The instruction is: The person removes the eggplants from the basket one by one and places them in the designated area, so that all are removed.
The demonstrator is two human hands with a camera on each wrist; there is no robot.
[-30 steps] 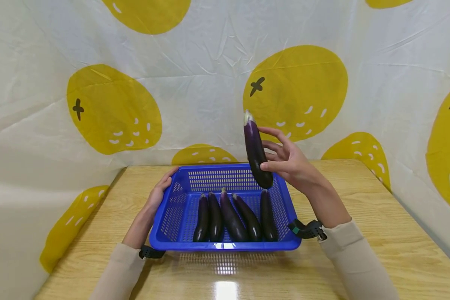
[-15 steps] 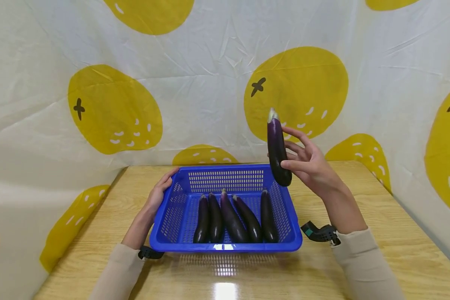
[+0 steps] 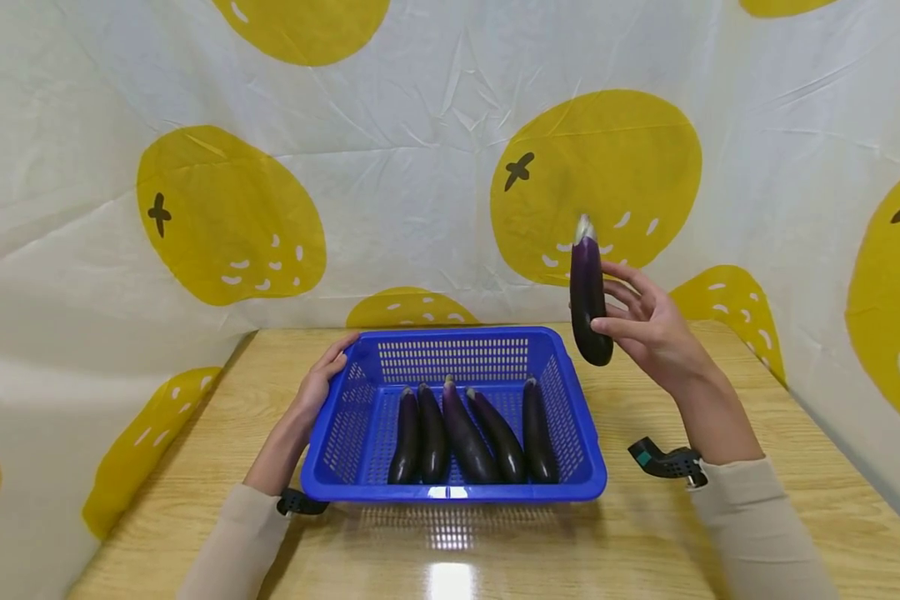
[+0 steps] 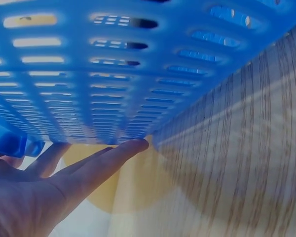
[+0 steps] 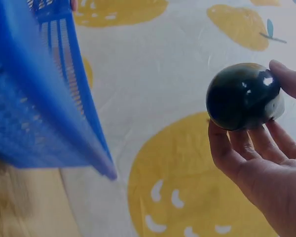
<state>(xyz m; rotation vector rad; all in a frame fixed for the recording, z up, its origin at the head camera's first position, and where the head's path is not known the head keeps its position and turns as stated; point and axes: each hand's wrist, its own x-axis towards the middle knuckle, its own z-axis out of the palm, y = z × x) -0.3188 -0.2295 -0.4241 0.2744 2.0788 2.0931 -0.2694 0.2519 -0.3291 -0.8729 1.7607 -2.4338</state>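
Observation:
In the head view my right hand (image 3: 656, 333) holds a dark purple eggplant (image 3: 588, 304) upright in the air, its pale stem end on top, to the right of the blue basket (image 3: 453, 493). The right wrist view looks at the rounded bottom of this eggplant (image 5: 244, 96), with the thumb on one side and the fingers on the other. Several more eggplants (image 3: 465, 437) lie side by side in the basket, stems toward the far wall. Against the basket's left side rests my left hand (image 3: 317, 387), its fingers (image 4: 106, 160) straight along the slotted outer wall.
The basket stands on a wood-grain table (image 3: 690, 525). Behind the table hangs a white cloth (image 3: 405, 208) printed with big yellow fruit. A dark strap (image 3: 667, 460) sits at the right wrist and another strap (image 3: 300, 502) at the left.
The right hand has carried the eggplant rightward, from over the basket's right part to beyond its right rim. Left hand, basket and the eggplants inside stay in place.

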